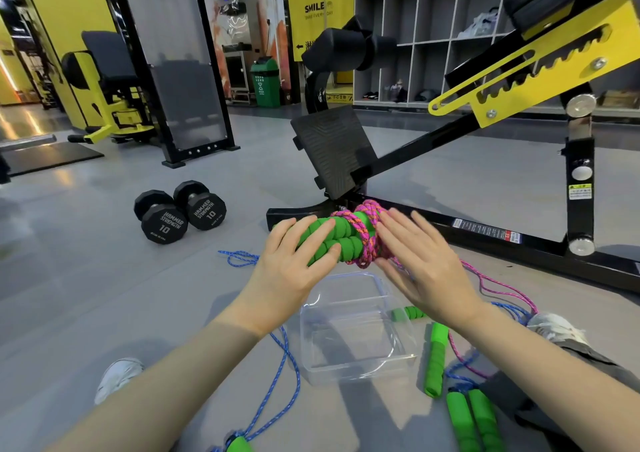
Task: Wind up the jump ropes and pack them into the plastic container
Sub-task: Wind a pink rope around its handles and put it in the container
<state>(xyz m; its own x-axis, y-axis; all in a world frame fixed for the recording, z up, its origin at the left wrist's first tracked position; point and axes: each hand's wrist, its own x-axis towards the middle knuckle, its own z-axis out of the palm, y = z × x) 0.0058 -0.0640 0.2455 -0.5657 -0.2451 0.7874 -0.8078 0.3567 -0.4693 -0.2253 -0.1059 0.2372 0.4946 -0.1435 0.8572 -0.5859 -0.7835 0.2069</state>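
My left hand (pixel 291 261) grips two green foam handles (pixel 343 240) held side by side above the floor. Pink cord (pixel 369 235) is wound round their right end. My right hand (pixel 422 264) is at that coil with fingers spread, and loose pink cord (pixel 498 285) trails from under it to the right. Below the hands a clear plastic container (pixel 353 368) stands on the floor with nothing in it. A blue rope (pixel 287 358) lies loose to its left. More green handles (pixel 436 361) lie to its right.
A black and yellow bench frame (pixel 485 240) crosses the floor just beyond my hands. Two black dumbbells (pixel 180 209) lie at the left. My shoes (pixel 117 379) and legs flank the container. Gym machines and shelves stand farther back.
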